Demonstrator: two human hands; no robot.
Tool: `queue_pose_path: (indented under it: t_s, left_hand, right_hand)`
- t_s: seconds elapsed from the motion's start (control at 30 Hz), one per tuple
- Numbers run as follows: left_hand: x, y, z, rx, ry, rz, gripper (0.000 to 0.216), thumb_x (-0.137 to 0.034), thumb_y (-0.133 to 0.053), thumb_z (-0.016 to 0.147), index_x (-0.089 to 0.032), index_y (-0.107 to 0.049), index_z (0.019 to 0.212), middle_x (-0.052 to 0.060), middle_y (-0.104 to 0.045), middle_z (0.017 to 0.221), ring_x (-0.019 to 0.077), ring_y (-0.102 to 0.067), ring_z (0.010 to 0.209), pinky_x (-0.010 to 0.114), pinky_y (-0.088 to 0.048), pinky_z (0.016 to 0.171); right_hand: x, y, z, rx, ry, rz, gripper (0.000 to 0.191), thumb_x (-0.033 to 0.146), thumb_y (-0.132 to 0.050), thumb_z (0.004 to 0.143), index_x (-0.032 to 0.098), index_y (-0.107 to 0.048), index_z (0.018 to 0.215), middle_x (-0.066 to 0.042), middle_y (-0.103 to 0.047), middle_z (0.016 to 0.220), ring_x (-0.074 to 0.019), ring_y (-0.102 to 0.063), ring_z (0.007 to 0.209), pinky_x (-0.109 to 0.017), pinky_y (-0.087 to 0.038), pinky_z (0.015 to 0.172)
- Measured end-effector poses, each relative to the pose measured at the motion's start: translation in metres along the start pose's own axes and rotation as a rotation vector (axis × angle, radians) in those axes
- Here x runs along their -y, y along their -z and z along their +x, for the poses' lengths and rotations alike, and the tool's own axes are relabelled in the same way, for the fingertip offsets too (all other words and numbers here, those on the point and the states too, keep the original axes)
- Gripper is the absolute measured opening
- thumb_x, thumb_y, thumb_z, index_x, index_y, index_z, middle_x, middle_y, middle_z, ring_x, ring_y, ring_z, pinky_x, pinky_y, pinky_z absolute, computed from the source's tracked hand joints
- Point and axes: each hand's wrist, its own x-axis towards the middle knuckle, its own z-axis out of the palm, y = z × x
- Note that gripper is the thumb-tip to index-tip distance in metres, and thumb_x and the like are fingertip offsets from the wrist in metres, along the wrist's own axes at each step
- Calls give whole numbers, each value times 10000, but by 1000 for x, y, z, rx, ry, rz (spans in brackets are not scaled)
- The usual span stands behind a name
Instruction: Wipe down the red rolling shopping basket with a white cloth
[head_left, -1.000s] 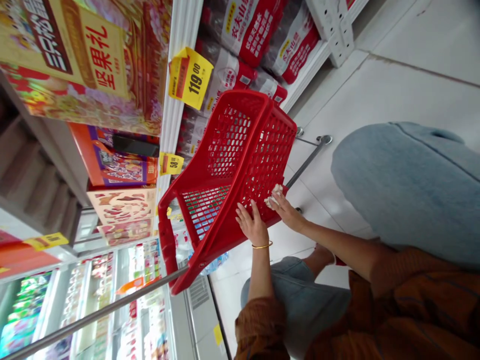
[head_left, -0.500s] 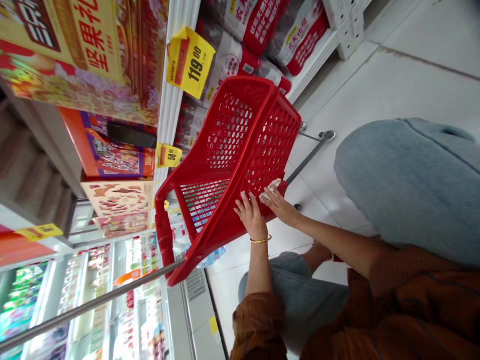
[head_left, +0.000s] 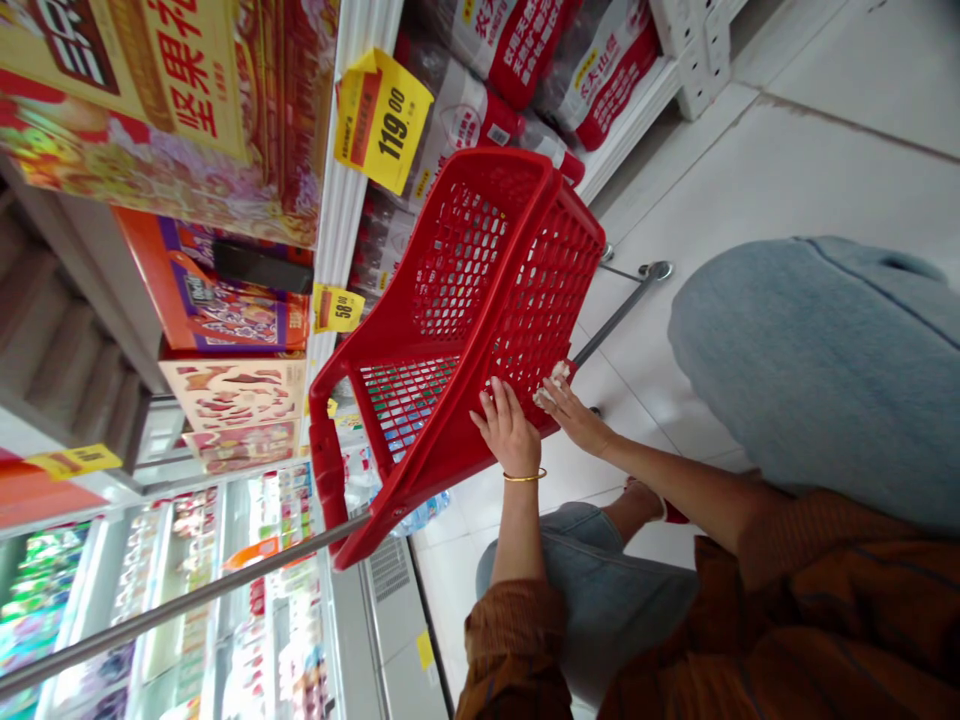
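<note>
Red plastic makes up the child-size shopping cart with latticed sides (head_left: 478, 350), which stands at the centre of the scene, its handle (head_left: 324, 450) towards the left and its grey metal leg with small wheels (head_left: 619, 320) towards the right. At its near side, the right hand (head_left: 576, 415) presses a crumpled white cloth or tissue (head_left: 561, 371) to the lower edge of the lattice, its fingers laid nearly straight over the wad to hold it, with bits showing past the fingertips. Just to the left, the left hand (head_left: 512, 435), a thin gold-coloured bracelet (head_left: 525, 476) at its wrist, has its fingers spread, grasping nothing, and rests on the same red side; whether the palm bears down cannot be seen. The work looks under way rather than finished, since the white wad is against the plastic, covering only one small patch. Nothing visible tells which parts of the lattice are done or left. On the far side lie clear bottles with red-and-white labels (head_left: 457, 125), beside a yellow paper price tag (head_left: 382, 120); farther left, a dark, flat, phone-like object (head_left: 259, 267) lies against an orange-and-purple box (head_left: 221, 305).
</note>
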Motion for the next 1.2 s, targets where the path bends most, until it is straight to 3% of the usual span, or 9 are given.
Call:
queue_pose_path:
  t_s: [0.17,0.37,0.53,0.73,0.9,1.07,1.2]
  left_hand:
    - [-6,3,6,41,32,-49,470,-189,-405,907,-175,-481,1370,121,-427,1447,235,-182,1435,494,-2,1179]
    - [-8,1,17,31,88,-44,415,-274,-460,936,-229,-515,1345,116,-415,1460,265,-160,1441,556,10,1157]
    - [-9,-1,20,6,72,-38,411,-260,-435,947,-213,-512,1348,118,-429,1453,259,-136,1446,552,-23,1164]
    - [-7,-1,22,-14,18,-31,453,-159,-338,944,-205,-492,1368,78,-464,1436,235,-75,1450,496,-65,1190]
    - [-6,2,24,-28,-9,-28,462,-130,-286,953,-189,-502,1358,80,-470,1429,222,-61,1447,469,-104,1194]
    - [-6,2,25,-14,-35,-36,420,-167,-340,969,-182,-501,1356,95,-438,1442,219,-108,1445,469,-121,1188]
    - [-4,2,25,10,-25,-62,402,-212,-399,967,-177,-505,1354,109,-442,1437,230,-170,1437,459,-146,1186]
  right_hand:
    - [5,3,8,-87,-70,10,610,98,-283,977,299,-66,1510,-28,-110,1596,-211,-62,1462,-485,-269,1175]
    - [17,24,64,-301,-198,-53,643,137,-310,979,357,-11,1504,21,19,1603,-209,-131,1463,-459,-270,1188]
    - [14,36,89,-306,-303,-38,637,220,-343,991,396,5,1495,51,160,1584,-276,39,1463,-550,-212,1177]
    - [17,27,80,-258,-300,98,601,158,-233,996,341,32,1503,30,156,1585,-227,-43,1465,-446,-298,1171]
    - [21,19,68,-207,-235,71,601,129,-231,985,325,-12,1510,19,111,1592,-227,51,1460,-511,-173,1198]
    - [26,7,49,-100,-145,85,623,140,-316,976,307,-44,1511,-34,69,1600,-261,74,1456,-573,-192,1170]
    - [34,2,34,-53,-68,118,598,126,-286,980,313,-77,1508,-36,20,1604,-248,28,1462,-561,-213,1167]
